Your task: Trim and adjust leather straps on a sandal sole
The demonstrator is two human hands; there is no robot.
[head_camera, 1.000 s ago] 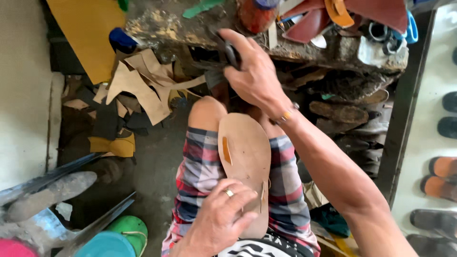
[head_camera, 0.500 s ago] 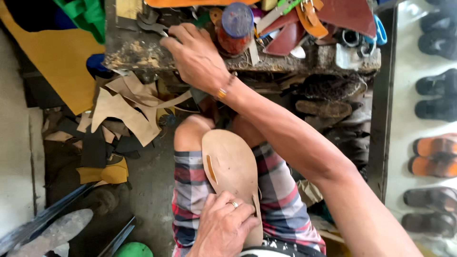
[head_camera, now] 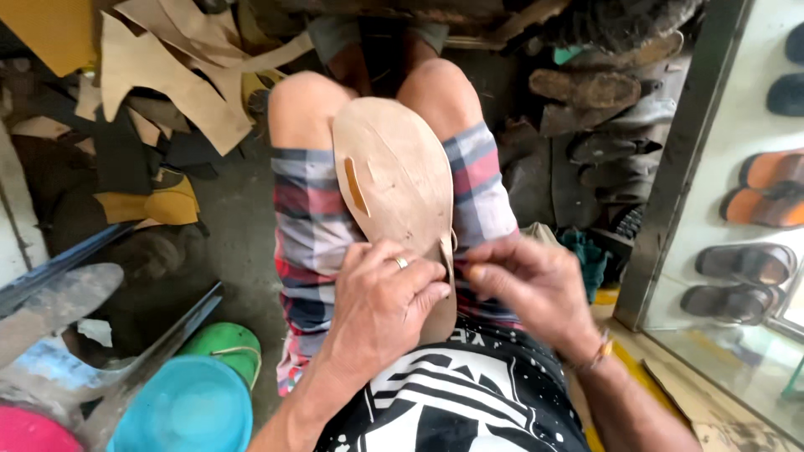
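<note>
We see a tan leather sole lying lengthwise across the person's lap, on checked shorts, its toe end over the knees. The left hand (a ring on one finger) lies over the heel end, fingers curled onto it and pressing it down. The right hand pinches a thin strap at the sole's right edge between thumb and fingertips, a narrow grip. An orange slot shows near the sole's left edge. Leather scraps lie on the floor to the left, plastic bowls lower left, and sandals sit behind glass at right
</note>
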